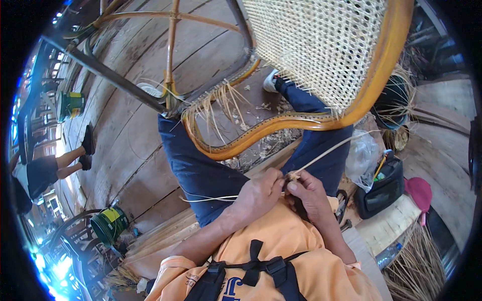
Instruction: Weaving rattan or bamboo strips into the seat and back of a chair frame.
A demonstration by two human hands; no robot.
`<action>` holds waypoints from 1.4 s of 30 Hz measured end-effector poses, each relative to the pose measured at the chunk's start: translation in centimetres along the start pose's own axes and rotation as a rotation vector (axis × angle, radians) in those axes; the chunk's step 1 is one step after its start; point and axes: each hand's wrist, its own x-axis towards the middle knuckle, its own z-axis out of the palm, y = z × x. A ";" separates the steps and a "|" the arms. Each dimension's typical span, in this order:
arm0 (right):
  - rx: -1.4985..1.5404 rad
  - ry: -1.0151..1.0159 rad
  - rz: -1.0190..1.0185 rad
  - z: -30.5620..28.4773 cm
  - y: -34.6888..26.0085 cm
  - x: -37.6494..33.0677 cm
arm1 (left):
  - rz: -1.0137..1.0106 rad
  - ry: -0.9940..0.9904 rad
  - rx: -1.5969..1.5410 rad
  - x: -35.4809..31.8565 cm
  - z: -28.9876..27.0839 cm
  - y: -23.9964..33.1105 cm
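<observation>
My left hand [258, 194] and my right hand [310, 193] meet in front of my orange shirt, both with fingers closed in a pinch. Between the fingertips is a small tangled bit of pale cane strand [334, 148]. One length of it runs up and right past my right hand; pale ends stick out left of my left hand. Across my thighs rests a curved wooden chair frame [281, 124], with a row of small holes along its near rail. Woven cane webbing [316, 45] fills its upper right part. Loose strands [218, 103] hang at the frame's left side.
To the right are a clear plastic bag [362, 153], a black bag [381, 193], a pink cap [418, 193] and a bundle of cane strands [414, 266]. Green buckets [109, 226] stand at left. Another person's legs [65, 163] show at far left. Scraps litter the plank floor.
</observation>
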 end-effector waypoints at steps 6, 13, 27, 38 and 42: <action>0.074 0.017 0.007 -1.4 0.4 0.8 | -0.073 -0.127 0.064 -3.8 -4.8 -0.6; 0.101 0.112 0.009 -2.4 -0.2 1.2 | -0.390 -0.258 0.128 -9.1 -11.1 -1.1; -0.122 0.068 -0.146 0.4 -0.3 1.2 | 0.108 -0.079 0.161 -0.6 -4.1 -0.9; 0.048 0.087 -0.048 -3.2 -1.7 -0.2 | 0.030 -0.242 0.028 -3.5 -6.3 -1.2; 0.059 0.163 -0.030 -4.8 -3.1 -0.3 | -0.170 -0.283 0.095 -7.6 -10.2 -2.6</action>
